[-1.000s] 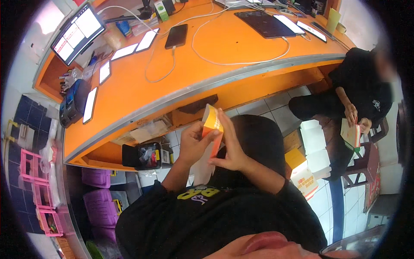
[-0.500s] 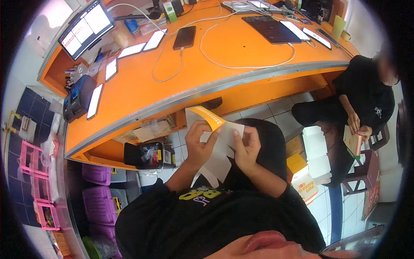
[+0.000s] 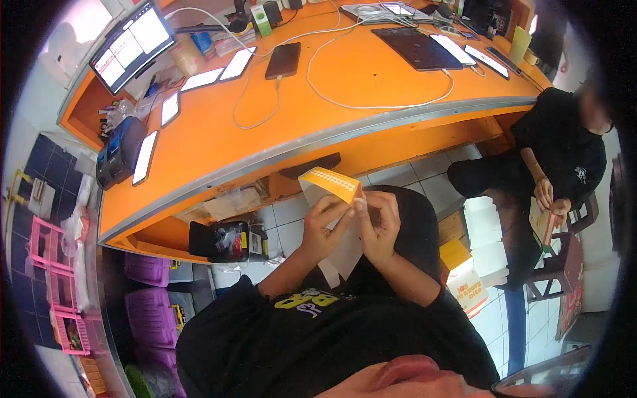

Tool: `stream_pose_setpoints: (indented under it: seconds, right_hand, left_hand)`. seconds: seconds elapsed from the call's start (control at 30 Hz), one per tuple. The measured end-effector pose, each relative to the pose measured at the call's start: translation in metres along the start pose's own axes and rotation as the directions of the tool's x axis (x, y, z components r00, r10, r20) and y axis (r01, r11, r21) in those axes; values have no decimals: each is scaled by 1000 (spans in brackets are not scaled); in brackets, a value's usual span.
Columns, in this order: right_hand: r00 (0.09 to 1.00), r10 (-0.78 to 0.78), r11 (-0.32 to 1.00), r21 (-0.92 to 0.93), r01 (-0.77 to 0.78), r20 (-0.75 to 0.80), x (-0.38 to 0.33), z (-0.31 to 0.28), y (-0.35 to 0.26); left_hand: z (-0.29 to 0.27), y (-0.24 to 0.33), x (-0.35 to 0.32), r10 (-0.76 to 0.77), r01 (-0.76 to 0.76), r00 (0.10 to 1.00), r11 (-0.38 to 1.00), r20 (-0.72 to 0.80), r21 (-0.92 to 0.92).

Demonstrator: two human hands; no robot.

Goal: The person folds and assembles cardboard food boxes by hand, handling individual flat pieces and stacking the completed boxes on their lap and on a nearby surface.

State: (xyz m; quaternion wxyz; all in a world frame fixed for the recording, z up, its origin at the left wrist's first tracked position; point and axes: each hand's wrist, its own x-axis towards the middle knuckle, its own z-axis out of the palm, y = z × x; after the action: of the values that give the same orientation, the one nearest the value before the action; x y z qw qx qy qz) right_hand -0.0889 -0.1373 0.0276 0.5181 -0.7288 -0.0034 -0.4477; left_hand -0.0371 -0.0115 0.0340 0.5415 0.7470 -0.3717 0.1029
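Observation:
Between my two hands, above my lap, is a sheet of carton board (image 3: 330, 184), part folded, with an orange printed panel on top and a plain whitish inner face below. My left hand (image 3: 325, 229) pinches its near edge from the left. At the right corner of the orange panel, my right hand (image 3: 378, 225) grips the board between thumb and fingers, the thumb pointing up. The lower flaps hang down behind my wrists, partly hidden by the hands.
Ahead stands an orange desk (image 3: 345, 79) with phones, a tablet (image 3: 415, 48), cables and a monitor (image 3: 133, 43). To the right, a person (image 3: 557, 152) in black holds a carton, beside white opened boxes (image 3: 488, 232) and a printed box (image 3: 464, 282). Purple bins (image 3: 152, 315) stand left.
The board has folded: its orange panel now bends at the right corner. Both hands have drawn closer together, the left one moving right.

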Motion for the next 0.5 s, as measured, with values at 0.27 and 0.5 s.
stream_pose_setpoints:
  seconds: [0.27, 0.5]
  right_hand:
    - [994, -100, 995, 0, 100, 50, 5, -2, 6]
    - [969, -205, 975, -61, 215, 138, 13, -3, 4]
  left_hand:
    - [0, -11, -4, -132, 125, 991, 970, -19, -210]
    - [-8, -11, -5, -163, 157, 987, 946, 4, -284]
